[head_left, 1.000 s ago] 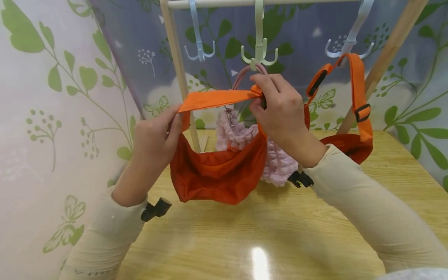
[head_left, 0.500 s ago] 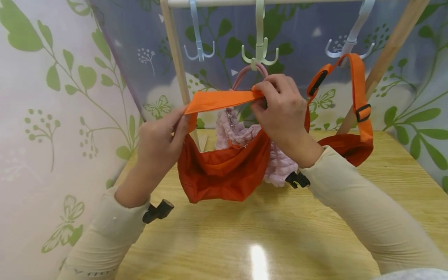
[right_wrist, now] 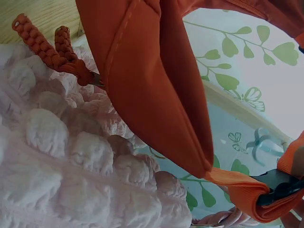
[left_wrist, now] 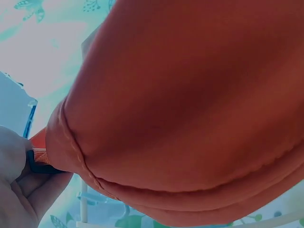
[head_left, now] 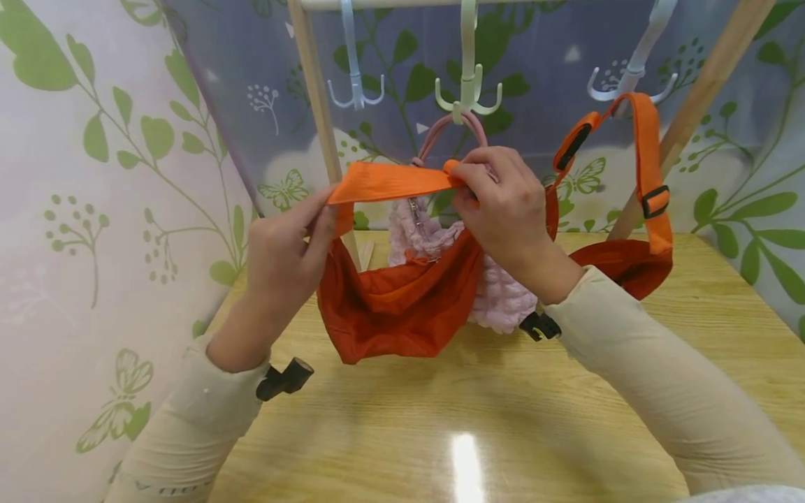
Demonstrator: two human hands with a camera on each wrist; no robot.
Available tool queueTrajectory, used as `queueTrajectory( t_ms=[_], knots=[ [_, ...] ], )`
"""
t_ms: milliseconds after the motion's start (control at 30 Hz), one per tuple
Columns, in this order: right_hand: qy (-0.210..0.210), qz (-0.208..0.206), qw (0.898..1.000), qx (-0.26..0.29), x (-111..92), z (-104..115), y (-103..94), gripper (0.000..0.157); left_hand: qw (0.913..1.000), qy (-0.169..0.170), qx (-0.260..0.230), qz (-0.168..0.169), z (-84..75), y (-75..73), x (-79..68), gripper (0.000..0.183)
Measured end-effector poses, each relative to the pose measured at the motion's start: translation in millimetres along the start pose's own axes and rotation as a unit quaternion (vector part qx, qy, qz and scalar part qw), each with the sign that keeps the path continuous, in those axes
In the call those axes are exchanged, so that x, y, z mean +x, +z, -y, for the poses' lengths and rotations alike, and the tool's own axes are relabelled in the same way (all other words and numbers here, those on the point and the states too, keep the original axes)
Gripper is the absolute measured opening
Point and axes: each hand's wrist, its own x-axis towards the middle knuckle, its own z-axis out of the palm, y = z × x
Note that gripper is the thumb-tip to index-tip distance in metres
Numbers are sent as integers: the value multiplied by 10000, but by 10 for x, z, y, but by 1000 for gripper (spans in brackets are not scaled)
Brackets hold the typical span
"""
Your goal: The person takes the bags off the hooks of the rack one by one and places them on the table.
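Note:
A red-orange shoulder bag point(head_left: 402, 314) hangs above the table between my two hands, its orange strap point(head_left: 399, 183) stretched across the top. My left hand point(head_left: 283, 258) pinches the strap's left end, where a black strap ring point(left_wrist: 40, 166) shows beside the fingers in the left wrist view. At the strap's other end, my right hand point(head_left: 509, 209) grips the folded webbing around a black buckle point(right_wrist: 278, 183). Part of that buckle is hidden by the fingers. A braided zipper pull point(right_wrist: 45, 50) dangles from the bag in the right wrist view.
Behind the bag, a pink quilted bag point(head_left: 499, 307) hangs from the green hook point(head_left: 467, 98). A second orange bag point(head_left: 650, 269) hangs from the right hook point(head_left: 629, 80). The blue hook point(head_left: 357, 91) is at the left, between wooden posts on the wooden table point(head_left: 390, 433).
My left hand has shifted slightly right with the bag, and the strap between the hands is a little shorter. My right hand has dropped slightly, still gripping the strap.

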Motion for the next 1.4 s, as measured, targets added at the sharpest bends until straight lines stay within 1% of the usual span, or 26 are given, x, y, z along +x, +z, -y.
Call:
queueTrajectory(
  t_ms=[200,400,633,767,933,1100,1167,1400],
  knots=[
    [-305,454,9985,84,-26,-5,-19,13,9999,-50,-82,-29,16,-24,-9,22],
    [-307,631,9974,154,-54,-3,-15,14,9999,-38,-132,4,22,-46,-10,22],
    [-65,749,9970,158,-53,9,-24,20,9995,-36,-285,-136,52,-53,-26,21],
    [72,803,9967,119,-65,15,-36,22,9995,-61,-260,-154,71,-76,-42,21],
    [243,817,9963,47,-82,-7,-59,24,9998,-152,-58,-127,113,-125,-71,21],
    [496,891,9946,170,-92,-14,-110,23,9994,-262,89,-225,179,-164,-108,21],
    [516,876,9947,184,-98,-12,-135,22,9994,-265,151,-177,205,-177,-120,22],
    [447,789,9958,138,-122,-27,-213,23,9983,-297,438,255,277,-241,-143,23]
  ],
)
